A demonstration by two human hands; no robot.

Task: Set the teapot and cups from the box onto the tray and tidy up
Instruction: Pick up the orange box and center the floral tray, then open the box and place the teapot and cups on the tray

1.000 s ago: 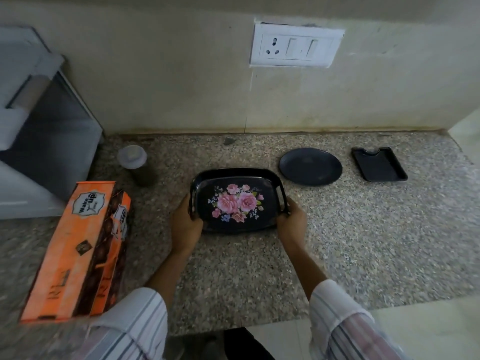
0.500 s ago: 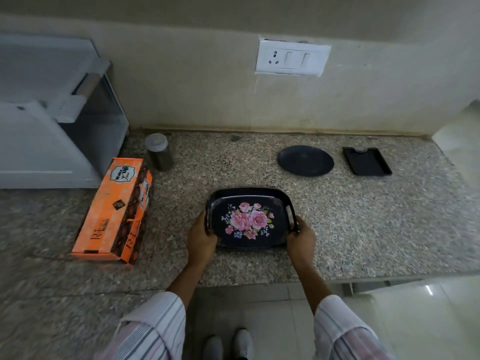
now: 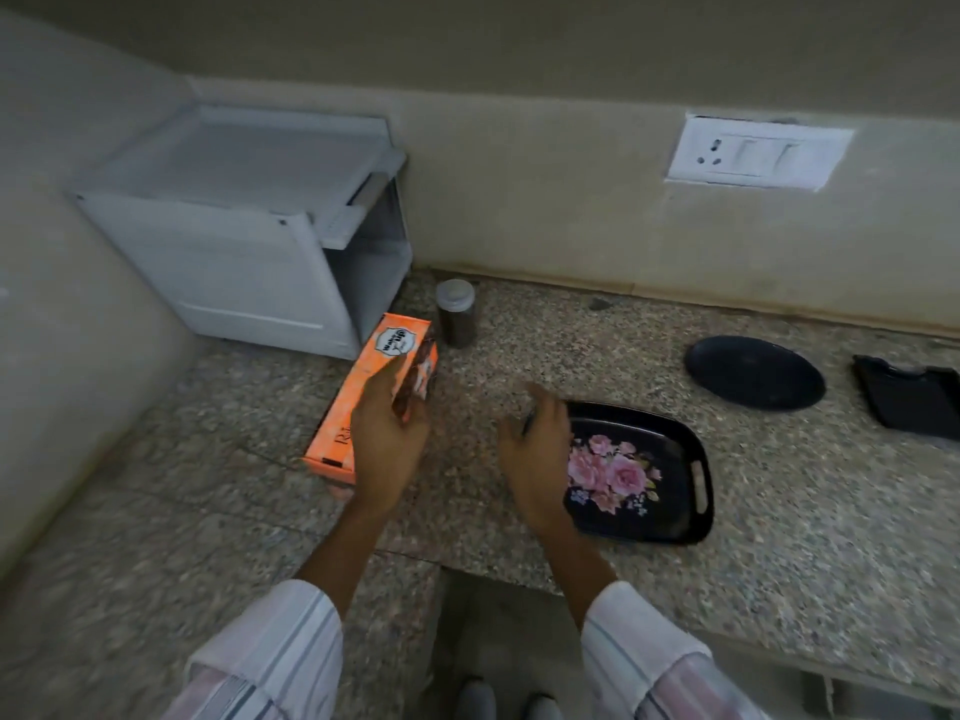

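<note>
An orange box [image 3: 358, 392] lies flat on the granite counter, left of centre. My left hand [image 3: 387, 433] is over its near right side with fingers spread; I cannot tell whether it touches the box. A black tray [image 3: 647, 419] with pink roses painted inside sits to the right of the box. My right hand [image 3: 537, 452] hangs open above the tray's left edge and holds nothing. No teapot or cups are in sight.
A lidded jar [image 3: 456, 314] stands just behind the box. A white appliance [image 3: 249, 236] fills the back left corner. A dark round plate [image 3: 753, 371] and a small black rectangular tray [image 3: 914, 397] lie at the right. The counter's front edge runs below my forearms.
Both hands have let go of the floral tray and moved left toward the orange box. The tray stays on the counter. My view has swung left.
</note>
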